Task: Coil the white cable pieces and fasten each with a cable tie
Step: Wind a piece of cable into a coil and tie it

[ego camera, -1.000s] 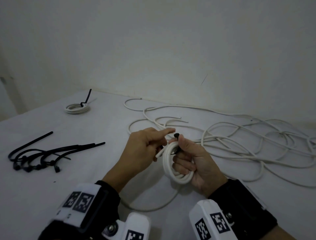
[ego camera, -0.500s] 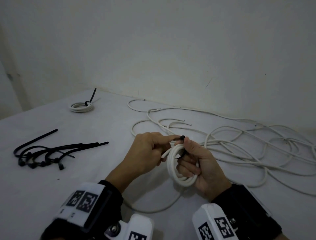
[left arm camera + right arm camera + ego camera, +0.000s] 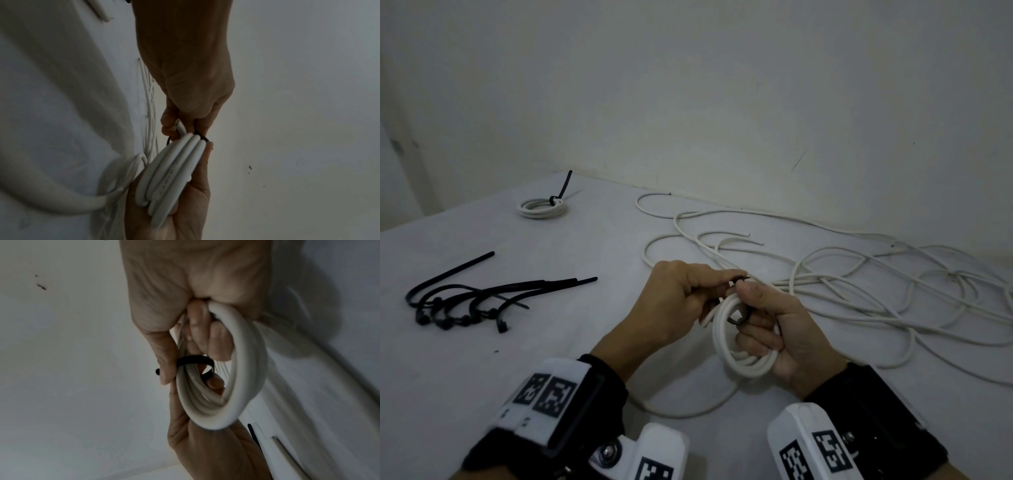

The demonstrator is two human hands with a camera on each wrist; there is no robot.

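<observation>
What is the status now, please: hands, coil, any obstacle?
Right hand grips white coil. Left hand pinches black cable tie looped round it, not yet tight. Loose cables lie beyond; nothing in the way.

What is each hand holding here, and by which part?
Right hand grips the white coil with fingers through its loop. Left hand pinches the black cable tie at the coil's top.

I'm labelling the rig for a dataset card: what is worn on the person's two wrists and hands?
Both hands are bare, no gloves or rings in view. The left wrist carries a wide black cuff with a white block bearing two black-and-white square tag markers; a white camera housing with another marker and a metal screw sits below it. The right wrist wears a matching black cuff and white marked housing. No cables show on either.
</observation>
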